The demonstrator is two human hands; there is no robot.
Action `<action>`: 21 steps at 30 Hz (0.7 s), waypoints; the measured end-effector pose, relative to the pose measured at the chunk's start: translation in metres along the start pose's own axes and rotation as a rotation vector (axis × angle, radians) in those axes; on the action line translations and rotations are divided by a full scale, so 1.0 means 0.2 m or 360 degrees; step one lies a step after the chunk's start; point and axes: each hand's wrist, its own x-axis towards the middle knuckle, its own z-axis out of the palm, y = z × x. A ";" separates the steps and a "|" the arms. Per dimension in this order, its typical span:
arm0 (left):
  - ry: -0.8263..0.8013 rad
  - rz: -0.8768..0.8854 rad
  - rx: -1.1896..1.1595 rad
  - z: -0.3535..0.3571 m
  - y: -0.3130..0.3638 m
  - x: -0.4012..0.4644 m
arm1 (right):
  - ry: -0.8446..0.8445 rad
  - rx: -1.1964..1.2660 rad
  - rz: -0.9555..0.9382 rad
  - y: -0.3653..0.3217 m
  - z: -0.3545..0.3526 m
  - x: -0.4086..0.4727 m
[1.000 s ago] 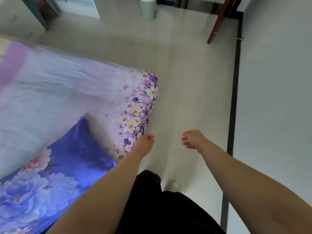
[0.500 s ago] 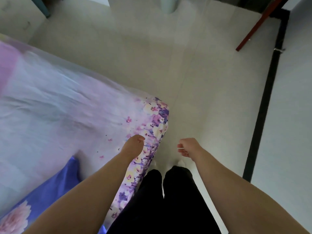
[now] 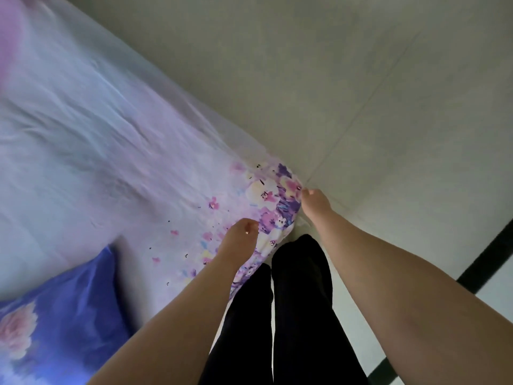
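Observation:
A bed sheet (image 3: 116,151), pale lilac with a purple and pink flower border, covers the bed on the left. Its near corner (image 3: 280,190) lies just ahead of my legs. My left hand (image 3: 240,241) sits on the flower border beside the mattress edge, fingers curled down into the cloth, a ring on one finger. My right hand (image 3: 315,202) reaches the corner from the floor side and its fingertips pinch the sheet there. The fingertips of both hands are partly hidden by the cloth.
A blue pillow (image 3: 63,315) with pink flowers lies on the bed at the lower left. Pale floor tiles (image 3: 374,107) fill the right and top. A black strip (image 3: 483,262) runs along the floor at the right. My black trouser legs (image 3: 277,315) stand against the bed.
I have leaned over the bed corner and the view has tilted down. Both hands moved forward from hanging free; the left came onto the flower border and the right reached the sheet corner.

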 end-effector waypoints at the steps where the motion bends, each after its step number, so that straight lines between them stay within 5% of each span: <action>1: 0.0005 -0.0020 -0.0058 0.01 0.03 0.03 | -0.0035 -0.0059 -0.0028 -0.01 0.00 0.06; 4: 0.0049 -0.0058 -0.0187 0.01 0.10 0.09 | -0.0182 -0.0051 0.0010 -0.05 0.02 0.16; 9: 0.0114 -0.0088 -0.0389 0.03 0.19 0.16 | -0.0218 0.0938 0.0523 -0.04 0.01 0.22; 11: 0.0118 -0.0023 -0.0345 0.05 0.21 0.16 | -0.0379 0.1029 0.0617 -0.02 0.01 0.21; 15: 0.0306 -0.0146 -0.0353 0.09 0.27 0.14 | -0.0877 0.0809 0.0438 -0.09 0.13 0.09; 21: 0.0770 -0.0131 -0.0229 0.02 0.17 0.07 | -0.0961 0.0863 -0.0010 -0.16 0.32 -0.03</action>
